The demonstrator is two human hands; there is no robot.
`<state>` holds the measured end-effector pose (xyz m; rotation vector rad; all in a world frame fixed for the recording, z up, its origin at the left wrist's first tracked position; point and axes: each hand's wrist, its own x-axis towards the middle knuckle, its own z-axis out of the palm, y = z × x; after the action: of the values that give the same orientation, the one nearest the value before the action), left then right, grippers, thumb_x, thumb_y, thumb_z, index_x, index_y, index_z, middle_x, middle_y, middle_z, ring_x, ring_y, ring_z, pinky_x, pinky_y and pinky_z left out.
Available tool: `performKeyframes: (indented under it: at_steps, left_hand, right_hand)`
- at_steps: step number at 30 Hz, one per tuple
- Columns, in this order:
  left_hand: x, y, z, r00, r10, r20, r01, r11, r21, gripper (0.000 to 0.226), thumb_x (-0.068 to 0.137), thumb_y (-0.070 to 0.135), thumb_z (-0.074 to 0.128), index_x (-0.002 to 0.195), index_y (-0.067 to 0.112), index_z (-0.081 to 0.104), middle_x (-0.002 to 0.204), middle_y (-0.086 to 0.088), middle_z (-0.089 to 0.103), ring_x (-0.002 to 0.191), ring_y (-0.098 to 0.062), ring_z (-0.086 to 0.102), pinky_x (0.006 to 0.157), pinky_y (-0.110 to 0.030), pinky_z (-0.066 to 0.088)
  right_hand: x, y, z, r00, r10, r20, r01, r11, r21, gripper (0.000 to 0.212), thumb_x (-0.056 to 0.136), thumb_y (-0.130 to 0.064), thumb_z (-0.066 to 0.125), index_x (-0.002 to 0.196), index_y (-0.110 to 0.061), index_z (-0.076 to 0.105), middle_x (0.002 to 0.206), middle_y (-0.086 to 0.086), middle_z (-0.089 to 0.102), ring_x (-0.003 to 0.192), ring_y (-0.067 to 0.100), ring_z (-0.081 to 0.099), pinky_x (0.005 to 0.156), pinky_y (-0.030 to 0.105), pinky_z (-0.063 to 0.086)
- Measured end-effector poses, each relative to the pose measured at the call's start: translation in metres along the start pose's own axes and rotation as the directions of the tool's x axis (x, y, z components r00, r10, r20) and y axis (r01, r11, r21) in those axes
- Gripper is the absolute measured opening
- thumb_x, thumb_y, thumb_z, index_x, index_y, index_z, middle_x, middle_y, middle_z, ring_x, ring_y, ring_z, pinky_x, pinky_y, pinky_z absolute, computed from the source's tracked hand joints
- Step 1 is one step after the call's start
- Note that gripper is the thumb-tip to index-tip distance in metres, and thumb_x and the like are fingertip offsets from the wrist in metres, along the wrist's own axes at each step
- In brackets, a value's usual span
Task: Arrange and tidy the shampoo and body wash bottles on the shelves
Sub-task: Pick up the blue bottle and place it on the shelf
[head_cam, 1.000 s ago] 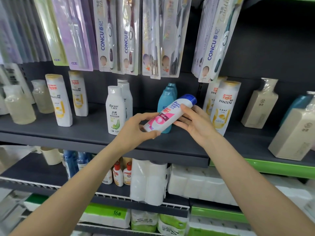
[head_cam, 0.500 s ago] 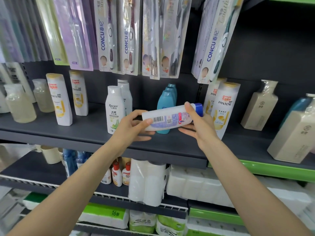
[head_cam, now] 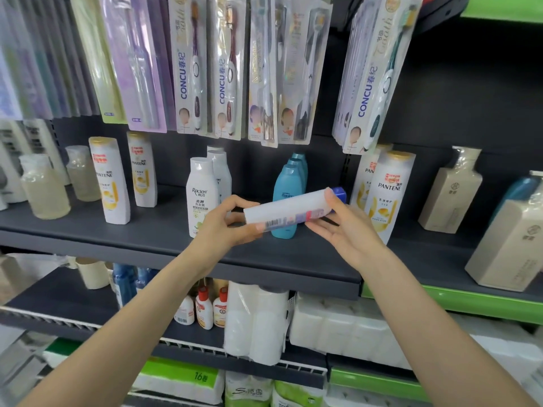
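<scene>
So I've got this white plastic shampoo bottle with a blue cap [head_cam: 289, 211] held sideways at the centre of the frame, barcode side facing me, cap pointing right. My left hand [head_cam: 224, 226] is pinching the bottom end between thumb and fingers. My right hand [head_cam: 342, 230] has the thumb on top near the cap, while the other fingers are spread loose underneath, more cradling than gripping.

It's hovering above the dark grey metal shelf [head_cam: 164, 227], right in front of a row of light blue plastic bottles [head_cam: 289, 183]. Just left of it stand the white Raclen bottles with green labels [head_cam: 202, 195], and on the right are white Pantene bottles with gold caps [head_cam: 390, 189]. More Pantene sits toward the left of the frame [head_cam: 110, 180]. Packaged Concu toothbrushes [head_cam: 205, 69] hang across the top.
</scene>
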<state>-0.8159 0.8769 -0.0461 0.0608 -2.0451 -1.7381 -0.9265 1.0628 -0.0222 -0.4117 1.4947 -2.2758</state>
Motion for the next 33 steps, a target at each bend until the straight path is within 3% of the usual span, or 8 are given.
performKeyframes:
  at_steps: [3, 7, 11, 16, 19, 27, 33]
  left_hand:
    - [-0.002, -0.002, 0.004, 0.996, 0.076, 0.038, -0.080, 0.989, 0.124, 0.034, 0.075, 0.007, 0.073, 0.102, 0.023, 0.060, 0.108, 0.010, 0.064, 0.102, -0.012, 0.062, 0.082, -0.020, 0.052]
    - [0.001, -0.001, 0.007, 0.990, -0.007, 0.141, 0.002, 0.999, 0.033, 0.037, 0.081, 0.017, 0.069, 0.111, 0.036, 0.060, 0.107, 0.013, 0.065, 0.097, -0.004, 0.063, 0.078, -0.020, 0.053]
    - [0.008, 0.001, 0.019, 0.974, -0.043, 0.220, 0.026, 0.996, 0.080, 0.053, 0.079, 0.017, 0.071, 0.124, 0.036, 0.051, 0.098, 0.005, 0.069, 0.087, -0.001, 0.066, 0.070, -0.014, 0.052]
    - [0.014, -0.008, 0.031, 0.993, 0.020, 0.115, -0.045, 0.974, 0.223, 0.072, 0.074, 0.014, 0.077, 0.132, 0.036, 0.041, 0.096, 0.010, 0.062, 0.090, -0.007, 0.063, 0.068, -0.015, 0.052]
    - [0.018, -0.013, 0.031, 0.997, 0.045, 0.060, -0.061, 0.949, 0.310, 0.068, 0.076, 0.016, 0.076, 0.131, 0.032, 0.041, 0.095, 0.013, 0.059, 0.088, -0.006, 0.063, 0.069, -0.016, 0.051]
    - [0.033, -0.003, 0.030, 0.988, 0.152, -0.019, -0.138, 0.937, 0.320, 0.039, 0.084, 0.018, 0.067, 0.119, 0.020, 0.049, 0.100, 0.010, 0.059, 0.081, -0.005, 0.064, 0.063, -0.012, 0.051]
    - [0.038, 0.001, 0.030, 0.983, 0.180, -0.044, -0.160, 0.944, 0.288, 0.040, 0.084, 0.018, 0.068, 0.116, 0.024, 0.046, 0.099, 0.015, 0.057, 0.084, -0.008, 0.065, 0.065, -0.015, 0.051]
  right_hand:
    - [0.003, -0.003, 0.005, 1.000, -0.008, -0.024, 0.009, 0.999, 0.037, 0.023, 0.087, -0.017, 0.065, 0.106, -0.007, 0.056, 0.115, 0.016, 0.061, 0.106, 0.025, 0.063, 0.085, 0.040, 0.056]
    - [0.010, -0.010, 0.005, 0.996, -0.086, 0.025, 0.087, 0.996, -0.009, 0.037, 0.086, -0.005, 0.064, 0.122, -0.011, 0.056, 0.118, 0.014, 0.061, 0.106, 0.026, 0.064, 0.081, 0.036, 0.058]
    - [0.012, -0.010, 0.011, 0.986, -0.141, 0.090, 0.144, 0.989, -0.024, 0.023, 0.088, 0.000, 0.059, 0.111, -0.004, 0.058, 0.117, 0.017, 0.064, 0.103, 0.024, 0.065, 0.078, 0.028, 0.058]
    - [0.013, -0.009, 0.009, 0.973, -0.182, 0.143, 0.214, 0.944, -0.252, 0.022, 0.088, -0.008, 0.062, 0.110, -0.011, 0.063, 0.110, 0.006, 0.069, 0.102, 0.017, 0.067, 0.083, 0.032, 0.058]
    - [0.016, -0.008, 0.006, 0.965, -0.192, 0.179, 0.245, 0.905, -0.348, 0.023, 0.088, -0.008, 0.063, 0.108, -0.020, 0.063, 0.110, 0.001, 0.070, 0.102, 0.014, 0.066, 0.078, 0.033, 0.059]
    - [0.029, -0.009, 0.010, 0.940, -0.183, 0.289, 0.295, 0.859, -0.417, 0.035, 0.089, -0.004, 0.061, 0.119, -0.021, 0.058, 0.115, 0.002, 0.068, 0.107, 0.016, 0.065, 0.087, 0.036, 0.055]
    - [0.033, -0.002, 0.013, 0.923, -0.157, 0.352, 0.328, 0.799, -0.504, 0.040, 0.089, -0.001, 0.059, 0.126, -0.018, 0.056, 0.113, 0.001, 0.068, 0.105, 0.014, 0.065, 0.087, 0.032, 0.056]
